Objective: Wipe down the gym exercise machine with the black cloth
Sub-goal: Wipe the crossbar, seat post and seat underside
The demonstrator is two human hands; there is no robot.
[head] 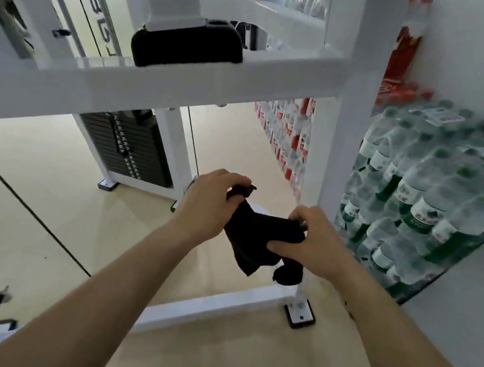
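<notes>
Bare forearms (116, 274) reach forward from the bottom edge and meet at the black cloth (261, 232), which hangs in mid-air above the pale floor (32, 185), touching no part of the white gym machine (185, 91).

Up and left of the cloth, the machine's dark weight stack (128, 142) stands in its white housing on the floor. Well above the cloth, a black pad (185, 44) sits on the machine's wide crossbeam.

At the cloth's left upper corner, the left hand (210, 200) pinches a small fold, its fingers curled over the fabric. The cloth is bunched between the hands, with loose ends drooping below. On the cloth's right side, the right hand (313, 243) grips the fabric with curled fingers, thumb pressed across the front.

Below the cloth runs the machine's white base bar (211, 306). Just behind the right hand rises a white upright post (323, 151). Right of the cloth, past that post, shrink-wrapped packs of green-capped water bottles (426, 193) are stacked against the wall.
</notes>
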